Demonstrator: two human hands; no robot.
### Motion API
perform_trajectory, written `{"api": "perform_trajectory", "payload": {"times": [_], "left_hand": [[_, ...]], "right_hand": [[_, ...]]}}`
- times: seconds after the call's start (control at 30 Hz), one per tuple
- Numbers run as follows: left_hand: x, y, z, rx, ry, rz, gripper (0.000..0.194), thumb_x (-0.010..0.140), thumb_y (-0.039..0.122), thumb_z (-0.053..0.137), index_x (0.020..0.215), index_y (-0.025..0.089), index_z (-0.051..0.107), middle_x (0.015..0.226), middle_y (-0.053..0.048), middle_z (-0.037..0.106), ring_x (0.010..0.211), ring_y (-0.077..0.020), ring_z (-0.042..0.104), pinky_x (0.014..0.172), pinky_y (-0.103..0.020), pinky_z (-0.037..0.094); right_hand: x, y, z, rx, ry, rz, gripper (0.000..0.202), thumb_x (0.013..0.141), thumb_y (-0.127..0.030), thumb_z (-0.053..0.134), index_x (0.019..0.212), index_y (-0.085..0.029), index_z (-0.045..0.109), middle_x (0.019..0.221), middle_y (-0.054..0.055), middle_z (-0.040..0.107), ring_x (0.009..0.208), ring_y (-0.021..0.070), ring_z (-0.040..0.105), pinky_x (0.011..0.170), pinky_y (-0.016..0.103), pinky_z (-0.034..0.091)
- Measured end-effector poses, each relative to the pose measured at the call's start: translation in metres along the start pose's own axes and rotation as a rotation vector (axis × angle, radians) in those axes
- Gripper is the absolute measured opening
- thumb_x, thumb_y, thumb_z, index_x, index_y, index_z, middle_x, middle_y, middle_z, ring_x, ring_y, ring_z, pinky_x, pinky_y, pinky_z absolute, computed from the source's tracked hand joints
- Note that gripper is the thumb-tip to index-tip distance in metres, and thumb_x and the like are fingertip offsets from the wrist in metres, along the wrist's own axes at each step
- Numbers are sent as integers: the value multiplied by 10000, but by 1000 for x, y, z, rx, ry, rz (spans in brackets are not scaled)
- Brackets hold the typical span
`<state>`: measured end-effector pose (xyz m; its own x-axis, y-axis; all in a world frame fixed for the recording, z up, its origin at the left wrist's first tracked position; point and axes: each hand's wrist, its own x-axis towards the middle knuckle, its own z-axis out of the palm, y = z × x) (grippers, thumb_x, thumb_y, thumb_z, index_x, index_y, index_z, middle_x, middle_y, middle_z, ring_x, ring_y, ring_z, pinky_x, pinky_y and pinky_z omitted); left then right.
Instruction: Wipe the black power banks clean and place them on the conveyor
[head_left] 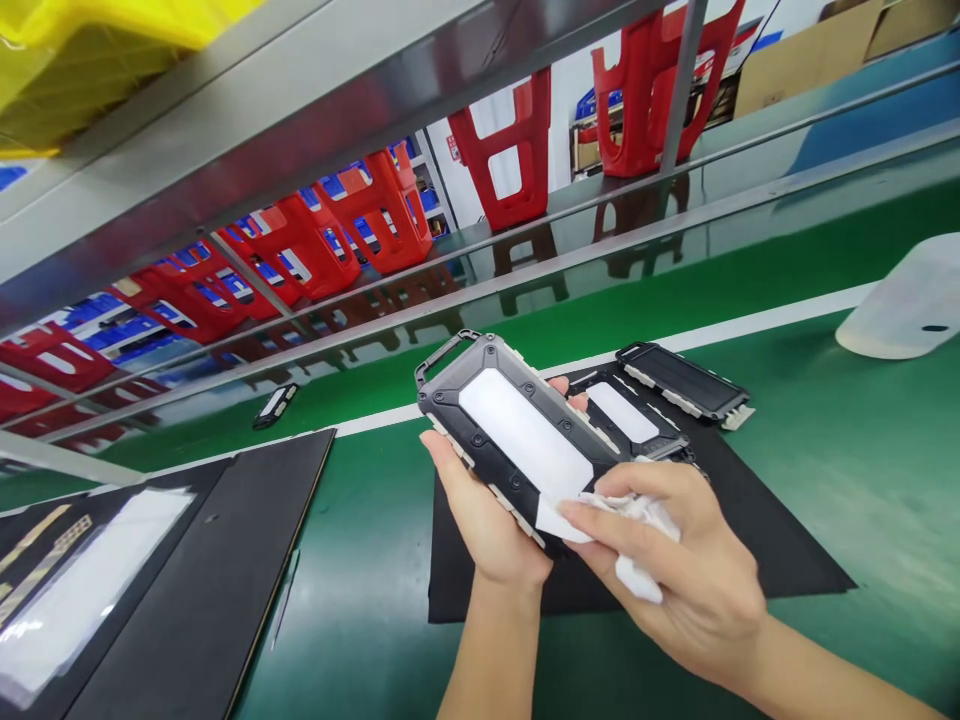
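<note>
1. Two hands at work over the green table (360,560), and the black case (517,440) is up between them, above the black mat (765,545); the left hand (491,525) is wrapped around it from below, thumb at one long side, fingertips showing at the other
2. Over to the right hand (694,545): fingers pinched together on a crumpled white cloth (556,521), its flap laid against the case by the lower end of the white panel (529,430)
3. Looks like a wipe, and the support reads well: that palm underneath should take the pressure, so a firm left hold matters most with the cloth bearing on this end
4. Good technique, I'd say, is a flat fold under the fingertips, long even strokes along the panel, then short ones round the screws (478,440), where grit would likely hide
5. Watch those loose folds! A trailing corner could snag on the pale strips (604,436) along the sides, so gather it tighter, and keep bare fingertips off the white face
6. Behind the hands, a second case (621,412) lies on the mat, a third case (682,383) just beside it, so mind the knuckles
</note>
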<state>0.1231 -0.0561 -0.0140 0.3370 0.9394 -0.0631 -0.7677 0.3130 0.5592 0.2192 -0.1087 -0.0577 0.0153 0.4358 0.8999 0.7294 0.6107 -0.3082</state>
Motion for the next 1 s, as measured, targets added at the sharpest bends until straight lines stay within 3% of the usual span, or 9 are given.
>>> {"api": "perform_trajectory", "payload": {"times": [0.17,0.27,0.4,0.5,0.6,0.7,0.87,1.0], "left_hand": [[-4,4,-4,-14,31,23,853,777,788,216,1018,142,719,999,-94,727,919,-232,684,826,-342,545],[-5,8,-4,2,21,45,813,792,771,222,1028,171,717,993,-97,728,923,-239,684,819,-361,545],[-6,11,0,18,32,49,772,809,746,238,1056,182,705,997,-111,724,910,-249,685,798,-377,549],[-6,12,4,16,41,40,783,804,750,236,1029,170,712,993,-114,721,901,-254,683,792,-382,552],[-4,12,5,-2,-13,20,808,800,757,217,1002,158,720,983,-112,721,891,-247,682,785,-371,556],[-3,10,3,-14,-63,-3,817,794,763,228,1023,148,713,987,-108,722,903,-247,680,790,-363,555],[-5,9,1,-37,-120,-37,859,781,784,202,1019,136,713,1002,-107,720,926,-242,673,805,-350,551],[-7,8,3,-31,-130,-43,857,779,786,199,1033,144,705,1006,-104,716,927,-240,672,805,-347,551]], "right_hand": [[-5,12,2,-68,23,-157,159,843,-44,561,935,-149,637,931,64,529,780,158,549,658,304,471],[-6,23,-6,-124,45,-132,207,801,-11,601,950,-153,627,917,74,556,777,174,554,647,314,463],[-7,29,-20,-47,119,148,235,819,-16,526,935,-201,612,873,54,623,770,181,590,676,316,481],[-6,23,-26,214,-84,433,235,875,-108,433,813,-221,630,750,19,635,668,155,589,543,257,454],[1,13,-24,647,-342,817,281,878,-381,505,717,-198,645,690,33,617,642,170,574,533,269,450],[10,2,-14,1019,-333,1090,348,753,-526,646,701,-183,654,617,14,560,558,138,509,540,269,448],[16,-12,-1,1151,-201,1258,256,671,-394,771,617,-203,610,486,-54,448,451,91,419,517,234,443],[13,-15,1,1113,-119,1228,225,697,-405,750,704,-198,664,616,-9,591,573,128,534,649,268,504]]}}
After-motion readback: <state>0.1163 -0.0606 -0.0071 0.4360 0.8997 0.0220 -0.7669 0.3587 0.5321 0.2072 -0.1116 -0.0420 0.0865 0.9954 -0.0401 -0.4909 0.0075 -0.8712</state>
